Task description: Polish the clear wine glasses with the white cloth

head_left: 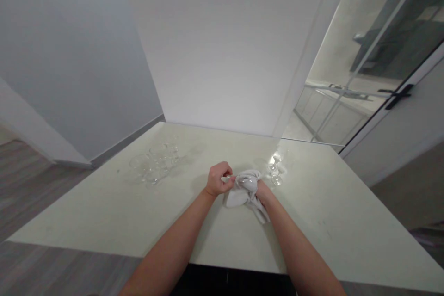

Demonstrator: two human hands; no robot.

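Observation:
Near the middle of the table, my left hand [219, 179] is closed in a pinch on the thin end of a clear stemmed glass [245, 179]. The bowl of that glass lies against a white cloth [237, 197] bunched around it. My right hand [262, 192] is wrapped in the cloth from the right, its fingers mostly hidden by the folds. A loose end of the cloth hangs toward me. Just right of my right hand is another clear stemmed glass [275, 178], with bright glare behind it.
Several clear glasses [154, 165] are grouped on the left of the white table [114, 215]; their outlines overlap. A white wall [222, 64] borders the far edge. To the right are a glass-paned partition [342, 97] and a door with a black handle [398, 95].

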